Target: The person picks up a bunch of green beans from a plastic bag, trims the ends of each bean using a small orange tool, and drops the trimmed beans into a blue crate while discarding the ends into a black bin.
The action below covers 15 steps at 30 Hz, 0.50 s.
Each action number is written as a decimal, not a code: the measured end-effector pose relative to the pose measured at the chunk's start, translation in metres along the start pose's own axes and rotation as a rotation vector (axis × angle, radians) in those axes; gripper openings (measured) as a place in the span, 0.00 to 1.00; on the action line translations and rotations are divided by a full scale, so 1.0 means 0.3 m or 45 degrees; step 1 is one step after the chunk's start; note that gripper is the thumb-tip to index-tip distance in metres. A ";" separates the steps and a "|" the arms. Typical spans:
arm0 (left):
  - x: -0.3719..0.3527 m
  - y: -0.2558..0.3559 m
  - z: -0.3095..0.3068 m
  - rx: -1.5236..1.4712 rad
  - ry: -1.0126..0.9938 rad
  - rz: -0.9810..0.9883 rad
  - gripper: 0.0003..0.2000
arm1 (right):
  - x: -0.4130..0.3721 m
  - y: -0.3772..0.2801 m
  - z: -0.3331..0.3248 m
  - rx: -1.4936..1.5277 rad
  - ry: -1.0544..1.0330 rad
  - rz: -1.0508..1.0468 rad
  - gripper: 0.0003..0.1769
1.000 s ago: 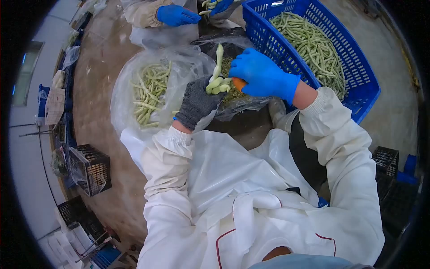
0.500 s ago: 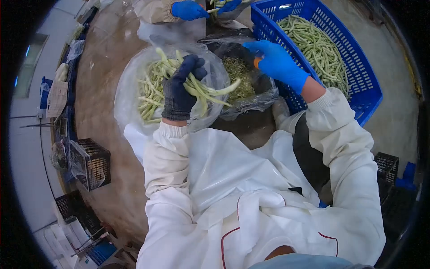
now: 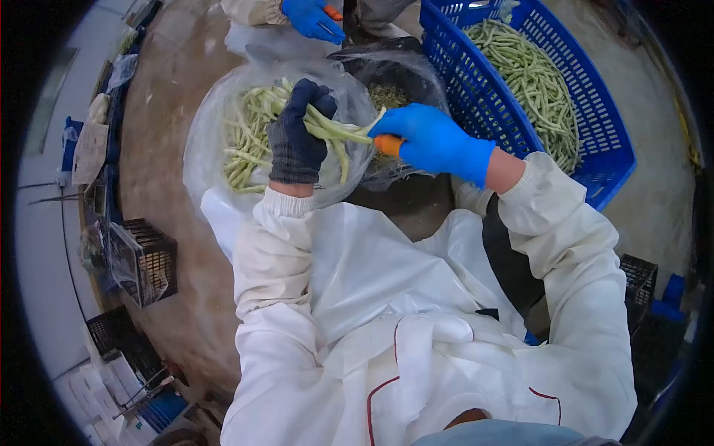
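Observation:
My left hand, in a dark knit glove, is closed around a bunch of long pale green beans whose ends stick out to the right. My right hand, in a blue glove, grips a small tool with an orange handle; its working end is not clearly visible. The tool is right at the tips of the held beans. Beneath my left hand, more long beans lie in a round container lined with clear plastic. A plastic-lined bin with green scraps stands behind my right hand.
A blue plastic crate holding many green beans stands at the upper right. Across from me, another person's blue-gloved hand holds something orange. Black crates sit along the left side of the brown floor.
My right hand has come down and left, bringing the orange-handled tool to the ends of the beans. My left hand still holds the bunch. The other person's hands have shifted.

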State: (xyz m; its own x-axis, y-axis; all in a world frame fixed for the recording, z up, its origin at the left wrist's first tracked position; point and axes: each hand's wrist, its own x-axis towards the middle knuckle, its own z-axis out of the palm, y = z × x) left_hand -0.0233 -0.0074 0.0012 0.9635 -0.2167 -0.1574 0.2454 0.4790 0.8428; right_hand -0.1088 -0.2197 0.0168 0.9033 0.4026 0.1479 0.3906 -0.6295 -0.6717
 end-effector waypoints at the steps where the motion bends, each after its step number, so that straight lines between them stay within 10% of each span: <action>1: -0.005 0.011 0.027 -0.100 0.099 -0.097 0.13 | -0.001 -0.011 -0.013 0.142 -0.019 0.117 0.11; 10: -0.022 0.029 0.045 -0.007 0.195 -0.142 0.15 | 0.024 0.010 -0.036 0.578 0.012 0.301 0.14; 15: 0.019 -0.031 -0.096 -0.174 -0.288 0.103 0.15 | -0.010 0.006 0.027 0.470 -0.070 0.264 0.16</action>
State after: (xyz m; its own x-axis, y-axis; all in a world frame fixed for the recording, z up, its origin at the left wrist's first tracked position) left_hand -0.0171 0.0116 -0.0224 0.9358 -0.3504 0.0394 0.1958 0.6093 0.7684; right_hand -0.1122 -0.2167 0.0094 0.9413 0.3339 -0.0500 0.1029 -0.4248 -0.8994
